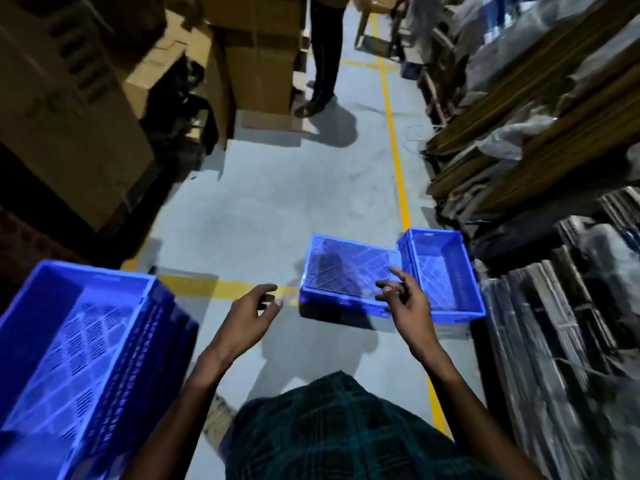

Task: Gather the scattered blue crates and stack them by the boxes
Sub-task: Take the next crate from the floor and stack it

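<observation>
Two blue crates sit side by side on the grey floor ahead: a nearer crate (346,268) and one to its right (441,271), both open side up. A stack of blue crates (76,344) stands at my near left beside cardboard boxes (62,109). My left hand (251,311) hovers above the floor left of the nearer crate, fingers loosely curled and holding nothing. Over that crate's near right corner my right hand (403,294) reaches with fingers spread, empty; I cannot tell whether it touches the rim.
A person stands up the aisle (323,64) beside stacked cardboard boxes (259,53). Bundled flat cardboard and wrapped goods (540,133) line the right side. Yellow floor lines (398,168) run along the aisle.
</observation>
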Available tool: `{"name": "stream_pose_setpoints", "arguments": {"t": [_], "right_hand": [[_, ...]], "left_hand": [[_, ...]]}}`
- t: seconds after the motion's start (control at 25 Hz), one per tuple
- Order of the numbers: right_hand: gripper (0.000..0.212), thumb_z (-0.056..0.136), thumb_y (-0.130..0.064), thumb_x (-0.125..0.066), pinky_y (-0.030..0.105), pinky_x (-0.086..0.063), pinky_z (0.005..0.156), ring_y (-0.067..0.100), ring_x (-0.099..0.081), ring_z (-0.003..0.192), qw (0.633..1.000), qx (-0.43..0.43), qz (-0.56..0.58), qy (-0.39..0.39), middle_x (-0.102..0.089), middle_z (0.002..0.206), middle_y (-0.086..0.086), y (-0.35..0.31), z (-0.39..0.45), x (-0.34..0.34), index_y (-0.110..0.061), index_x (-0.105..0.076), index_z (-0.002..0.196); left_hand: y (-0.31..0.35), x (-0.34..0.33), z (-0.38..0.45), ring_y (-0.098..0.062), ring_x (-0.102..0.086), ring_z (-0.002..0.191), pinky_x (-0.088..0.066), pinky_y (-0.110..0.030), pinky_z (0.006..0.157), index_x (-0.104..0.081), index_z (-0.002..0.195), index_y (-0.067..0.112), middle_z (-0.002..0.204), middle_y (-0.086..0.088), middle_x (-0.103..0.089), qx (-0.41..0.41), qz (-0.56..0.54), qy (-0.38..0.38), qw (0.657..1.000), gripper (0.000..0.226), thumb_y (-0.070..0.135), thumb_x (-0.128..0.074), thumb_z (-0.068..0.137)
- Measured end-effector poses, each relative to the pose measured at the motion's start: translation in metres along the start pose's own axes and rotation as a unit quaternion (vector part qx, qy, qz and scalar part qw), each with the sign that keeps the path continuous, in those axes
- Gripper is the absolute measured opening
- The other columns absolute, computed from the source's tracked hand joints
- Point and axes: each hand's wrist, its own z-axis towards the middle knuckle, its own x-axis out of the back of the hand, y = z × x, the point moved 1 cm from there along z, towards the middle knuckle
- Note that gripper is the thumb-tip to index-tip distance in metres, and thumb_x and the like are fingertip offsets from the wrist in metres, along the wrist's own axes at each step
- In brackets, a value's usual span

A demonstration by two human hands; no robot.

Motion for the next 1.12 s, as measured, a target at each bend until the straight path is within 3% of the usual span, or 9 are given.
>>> {"name": "stream_pose_setpoints", "arguments": {"t": [0.16,0.24,0.44,0.6,0.68,0.76,0.84,1.0,1.12], "right_hand": [[0.041,0.095,-0.008,-0.055,0.032,-0.052,0.091,0.013,-0.069,0.097,0.994,0.013,-0.030,0.103,-0.074,0.102,-0.002,0.016,0.019,0.081,-0.017,-0.049,0.134],[0.042,0.094,-0.009,-0.056,0.031,-0.051,0.091,0.009,-0.068,0.096,0.991,0.009,-0.026,0.134,-0.073,0.102,-0.006,0.030,0.029,0.116,-0.015,-0.048,0.135],[0.043,0.095,-0.011,-0.057,0.028,-0.050,0.090,0.013,-0.067,0.096,0.973,-0.046,-0.020,0.224,-0.071,0.106,-0.003,0.070,0.063,0.179,-0.014,-0.046,0.136],[0.045,0.093,-0.007,-0.056,0.029,-0.051,0.087,0.007,-0.065,0.092,0.956,-0.121,-0.032,0.265,-0.069,0.108,0.006,0.114,0.100,0.213,-0.009,-0.045,0.137],[0.042,0.092,-0.010,-0.057,0.027,-0.051,0.083,-0.005,-0.063,0.082,0.931,-0.169,-0.011,0.323,-0.068,0.102,0.002,0.143,0.121,0.226,-0.012,-0.047,0.134],[0.030,0.094,-0.020,-0.053,0.030,-0.052,0.073,0.006,-0.066,0.077,0.893,-0.236,0.064,0.379,-0.069,0.096,0.000,0.168,0.149,0.233,-0.021,-0.051,0.124],[0.013,0.100,-0.020,-0.046,0.028,-0.046,0.057,0.018,-0.063,0.067,0.848,-0.309,0.156,0.401,-0.069,0.094,0.006,0.184,0.174,0.234,-0.023,-0.051,0.112],[0.010,0.097,-0.015,-0.050,0.024,-0.037,0.047,0.019,-0.056,0.057,0.809,-0.404,0.201,0.376,-0.067,0.092,0.014,0.271,0.235,0.248,-0.024,-0.055,0.093],[0.007,0.085,-0.022,-0.059,0.037,-0.051,0.057,0.026,-0.066,0.069,0.836,-0.451,0.143,0.277,-0.069,0.101,0.014,0.380,0.283,0.245,-0.027,-0.059,0.091]], "left_hand": [[0.087,-0.076,0.035,-0.008,-0.066,0.092,-0.049,-0.014,0.079,-0.057,0.130,0.019,0.106,-0.001,-0.068,-0.067,-0.037,0.002,0.997,0.035,0.027,-0.062,0.096],[0.124,-0.118,0.053,-0.009,-0.066,0.095,-0.045,-0.007,0.073,-0.052,0.135,0.022,0.106,0.002,-0.067,-0.081,-0.052,-0.034,0.995,0.042,0.029,-0.063,0.095],[0.184,-0.205,0.117,-0.015,-0.066,0.105,-0.048,-0.020,0.080,-0.042,0.143,0.022,0.119,-0.004,-0.066,-0.131,-0.006,-0.183,0.974,0.052,0.027,-0.062,0.095],[0.218,-0.265,0.183,0.001,-0.063,0.095,-0.043,-0.003,0.073,-0.043,0.142,0.016,0.115,-0.001,-0.065,-0.160,0.030,-0.242,0.957,0.050,0.022,-0.061,0.096],[0.232,-0.305,0.219,-0.011,-0.065,0.093,-0.048,-0.012,0.079,-0.044,0.140,0.012,0.112,-0.001,-0.064,-0.156,0.051,-0.278,0.947,0.050,0.020,-0.063,0.095],[0.242,-0.343,0.257,-0.021,-0.065,0.097,-0.048,-0.027,0.083,-0.043,0.140,0.011,0.111,-0.005,-0.065,-0.135,0.091,-0.324,0.932,0.055,0.025,-0.065,0.091],[0.250,-0.373,0.286,-0.024,-0.066,0.100,-0.046,-0.026,0.081,-0.043,0.140,0.011,0.112,-0.013,-0.066,-0.116,0.117,-0.346,0.924,0.058,0.028,-0.066,0.090],[0.238,-0.452,0.357,-0.021,-0.065,0.097,-0.042,-0.015,0.070,-0.044,0.141,0.010,0.112,-0.012,-0.066,-0.096,0.163,-0.353,0.916,0.051,0.025,-0.062,0.095],[0.199,-0.517,0.417,-0.028,-0.067,0.105,-0.051,-0.033,0.085,-0.048,0.139,0.010,0.115,-0.016,-0.069,-0.060,0.188,-0.341,0.919,0.048,0.028,-0.061,0.096]]}}
